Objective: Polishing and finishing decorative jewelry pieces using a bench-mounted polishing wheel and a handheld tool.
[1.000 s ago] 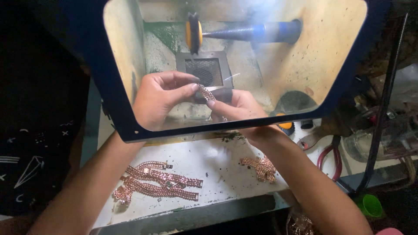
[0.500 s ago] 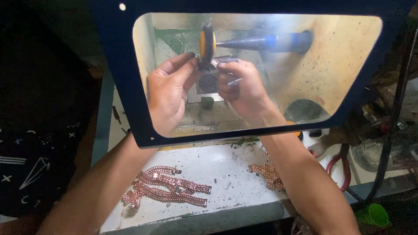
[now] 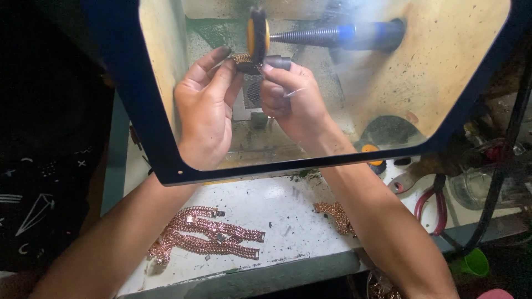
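Observation:
Behind a clear shield with a dark blue frame (image 3: pixel 138 111), both my hands hold a copper-coloured chain piece (image 3: pixel 242 58) up against the yellow polishing wheel (image 3: pixel 257 32) on a threaded spindle (image 3: pixel 310 36). My left hand (image 3: pixel 205 105) pinches the chain's left end. My right hand (image 3: pixel 291 97) grips its other end together with a dark block (image 3: pixel 277 62) under the wheel.
Several copper chain bracelets (image 3: pixel 208 235) lie on the white bench at the lower left, and another small heap of chain (image 3: pixel 335 213) by my right forearm. Red-handled pliers (image 3: pixel 432 202), a glass jar (image 3: pixel 471 185) and a green cup (image 3: pixel 474 263) sit at the right. A black cable (image 3: pixel 507 166) hangs down there.
Both hands rose from low inside the hood up to the wheel, bringing the chain piece against its lower edge. My view moved closer.

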